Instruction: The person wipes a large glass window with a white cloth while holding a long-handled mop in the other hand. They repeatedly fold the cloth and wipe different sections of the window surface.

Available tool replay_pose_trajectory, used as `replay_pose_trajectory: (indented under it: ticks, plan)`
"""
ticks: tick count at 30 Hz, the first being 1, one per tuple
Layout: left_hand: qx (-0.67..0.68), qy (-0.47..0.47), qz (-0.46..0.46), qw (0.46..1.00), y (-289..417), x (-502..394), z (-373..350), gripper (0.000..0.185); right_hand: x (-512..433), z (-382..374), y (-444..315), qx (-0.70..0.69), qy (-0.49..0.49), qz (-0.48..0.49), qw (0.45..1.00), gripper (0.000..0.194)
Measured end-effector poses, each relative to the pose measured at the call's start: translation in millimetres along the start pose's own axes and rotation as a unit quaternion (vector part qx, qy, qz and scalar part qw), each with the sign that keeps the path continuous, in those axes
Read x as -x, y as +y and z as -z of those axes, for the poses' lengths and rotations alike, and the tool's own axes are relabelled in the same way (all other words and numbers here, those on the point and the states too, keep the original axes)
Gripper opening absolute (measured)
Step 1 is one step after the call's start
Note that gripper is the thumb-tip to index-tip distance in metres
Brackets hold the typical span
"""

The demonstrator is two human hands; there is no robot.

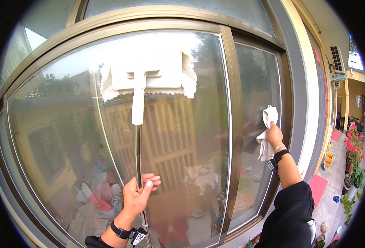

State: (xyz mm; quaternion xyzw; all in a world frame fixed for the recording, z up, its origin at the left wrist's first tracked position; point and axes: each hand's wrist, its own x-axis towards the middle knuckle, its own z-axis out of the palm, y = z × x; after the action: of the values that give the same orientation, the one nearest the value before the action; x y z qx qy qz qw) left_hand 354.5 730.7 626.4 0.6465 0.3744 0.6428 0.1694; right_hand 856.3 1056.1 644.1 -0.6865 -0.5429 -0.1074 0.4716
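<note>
My left hand (pixel 139 193) is around the metal pole of a flat mop (pixel 138 148), its fingers loosely curled with the tips apart. The mop's white head (pixel 148 77), with a fluffy pad showing at its sides and lower edge, is against the upper part of a large sliding window pane (pixel 176 130). To the right, my right hand (pixel 274 135) grips a white cloth (pixel 269 116) at the narrower pane (pixel 250 93). Part of the cloth sticks up above the fingers and part hangs below them.
A brown metal frame (pixel 235 124) divides the panes. At the right, a paved walkway (pixel 331 192) runs beside the wall, with red-flowered potted plants (pixel 354 145), yellow containers (pixel 328 160) and a red mat (pixel 318 189). An air-conditioner unit (pixel 337 59) hangs above.
</note>
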Motion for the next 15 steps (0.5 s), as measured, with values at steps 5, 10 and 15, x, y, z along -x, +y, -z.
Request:
replay_pose_trajectory:
  ticks: [5, 10, 15]
  plan:
    - [0.008, -0.008, 0.013, 1.0, 32, 34, 47, 0.026, 28, 64, -51, -0.036, -0.023, 0.019, 0.999, 0.044]
    - [-0.018, 0.07, 0.004, 0.997, 44, 90, 73, 0.018, 75, 136, -122, -0.189, 0.126, 0.136, 0.964, 0.043]
    - [-0.047, 0.17, -0.024, 0.984, 42, 133, 86, 0.017, 144, 148, -199, -0.283, 0.14, 0.286, 0.905, 0.044]
